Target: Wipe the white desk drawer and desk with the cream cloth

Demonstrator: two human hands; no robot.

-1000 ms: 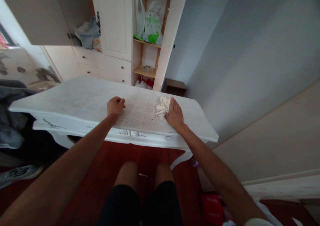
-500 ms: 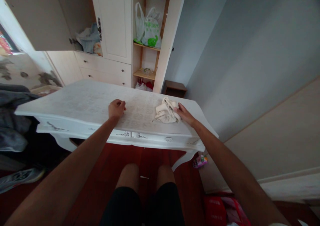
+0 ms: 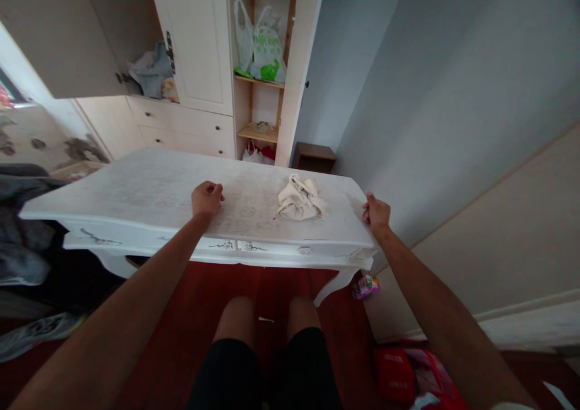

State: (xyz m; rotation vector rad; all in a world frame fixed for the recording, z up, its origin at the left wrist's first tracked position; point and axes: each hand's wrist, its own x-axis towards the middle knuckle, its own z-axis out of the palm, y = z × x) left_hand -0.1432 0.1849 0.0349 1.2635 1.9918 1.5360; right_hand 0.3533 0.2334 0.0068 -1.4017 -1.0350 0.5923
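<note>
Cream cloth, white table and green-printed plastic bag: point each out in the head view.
Cream cloth (image 3: 301, 201), head view: middle of its crumpled folds.
White table (image 3: 136, 182), head view: bare left part of its top.
Green-printed plastic bag (image 3: 269, 52), head view: its printed front.

Left arm (image 3: 140, 307) and right arm (image 3: 430, 295) stretch forward, fingers (image 3: 218, 191) curled.

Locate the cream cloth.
In the head view, the cream cloth lies on the right half of the white table, between the left hand and right hand.
</note>
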